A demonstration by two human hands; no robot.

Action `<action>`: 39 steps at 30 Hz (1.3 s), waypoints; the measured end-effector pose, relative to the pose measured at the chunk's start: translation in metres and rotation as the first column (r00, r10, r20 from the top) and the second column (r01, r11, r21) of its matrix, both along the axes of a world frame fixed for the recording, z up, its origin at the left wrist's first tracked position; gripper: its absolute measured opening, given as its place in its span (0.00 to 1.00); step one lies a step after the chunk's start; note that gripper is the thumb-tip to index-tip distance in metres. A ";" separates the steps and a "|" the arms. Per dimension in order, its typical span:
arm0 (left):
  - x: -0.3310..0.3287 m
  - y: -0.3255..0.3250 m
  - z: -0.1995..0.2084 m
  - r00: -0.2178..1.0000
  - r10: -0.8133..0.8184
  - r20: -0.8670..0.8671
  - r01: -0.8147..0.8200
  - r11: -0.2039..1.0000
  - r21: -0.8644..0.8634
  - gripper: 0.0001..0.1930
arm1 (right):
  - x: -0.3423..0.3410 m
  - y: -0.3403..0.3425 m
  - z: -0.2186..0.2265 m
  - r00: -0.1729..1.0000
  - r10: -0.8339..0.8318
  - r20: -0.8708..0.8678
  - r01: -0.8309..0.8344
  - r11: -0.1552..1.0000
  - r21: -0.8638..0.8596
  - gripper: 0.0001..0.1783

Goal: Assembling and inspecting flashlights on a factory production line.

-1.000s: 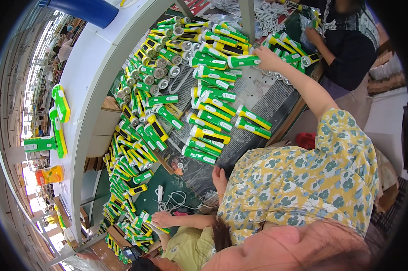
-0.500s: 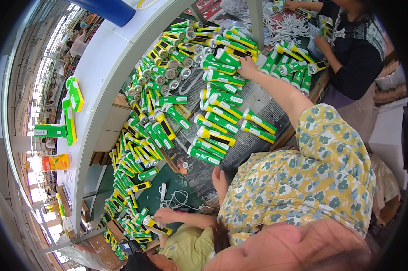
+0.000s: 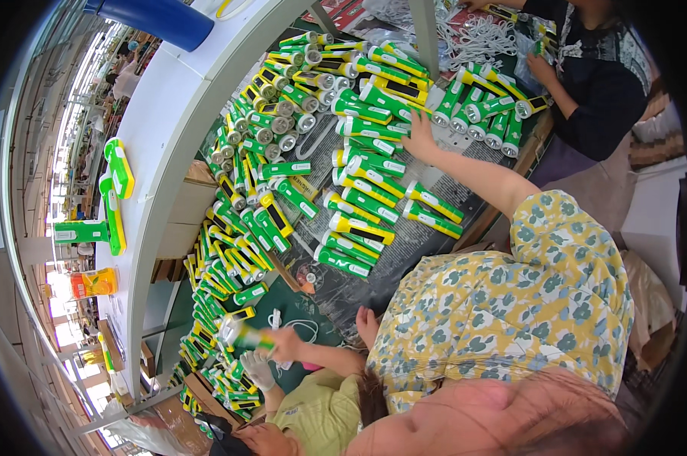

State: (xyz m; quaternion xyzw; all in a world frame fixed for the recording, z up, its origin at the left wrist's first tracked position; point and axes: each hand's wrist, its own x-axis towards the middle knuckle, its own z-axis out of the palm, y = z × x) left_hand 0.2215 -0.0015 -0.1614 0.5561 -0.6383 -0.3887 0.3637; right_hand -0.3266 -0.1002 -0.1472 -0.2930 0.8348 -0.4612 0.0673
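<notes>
My right hand [image 3: 419, 138] reaches over the table with its fingers spread and holds nothing. Its fingertips are beside the ends of green, white and yellow flashlights [image 3: 370, 128], which lie side by side in a column. One flashlight [image 3: 385, 100] lies at a slant just beyond the fingers. My left hand [image 3: 368, 327] is low by the table's near edge, partly hidden by my dress, with nothing seen in it. A separate pair of flashlights [image 3: 433, 210] lies nearer to me, right of the column.
Many flashlights [image 3: 229, 258] are heaped on the left. A co-worker in light green [image 3: 320, 410] holds a blurred flashlight [image 3: 244, 334]; another in black [image 3: 602, 114] works at the upper right near white cords [image 3: 480, 42]. A white shelf [image 3: 161, 144] carries a blue bottle [image 3: 161, 21].
My right hand has let go of a flashlight, which stays on the column, and has drawn back slightly with its fingers spread. My left hand has dropped lower. The light-green co-worker has lifted a flashlight.
</notes>
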 end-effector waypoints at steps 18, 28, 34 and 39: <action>0.104 -0.323 0.184 0.296 -0.189 0.936 0.821 0.552 -0.148 0.19 | -0.004 -0.048 -0.001 0.672 -0.075 0.736 0.227 0.968 -0.109 0.57; 0.074 -0.239 0.140 0.588 -0.249 0.769 0.590 0.783 -0.198 0.25 | 0.007 -0.037 -0.024 0.759 0.035 0.650 0.228 0.921 -0.317 0.51; -0.067 0.009 0.025 0.983 0.130 -0.133 -0.020 0.782 0.623 0.30 | -0.001 -0.015 -0.070 0.711 0.009 0.703 0.293 0.905 -0.308 0.48; -0.065 0.002 0.030 0.990 0.105 -0.093 -0.025 0.785 0.619 0.28 | 0.023 0.031 -0.041 0.624 0.060 0.779 0.167 0.964 -0.208 0.43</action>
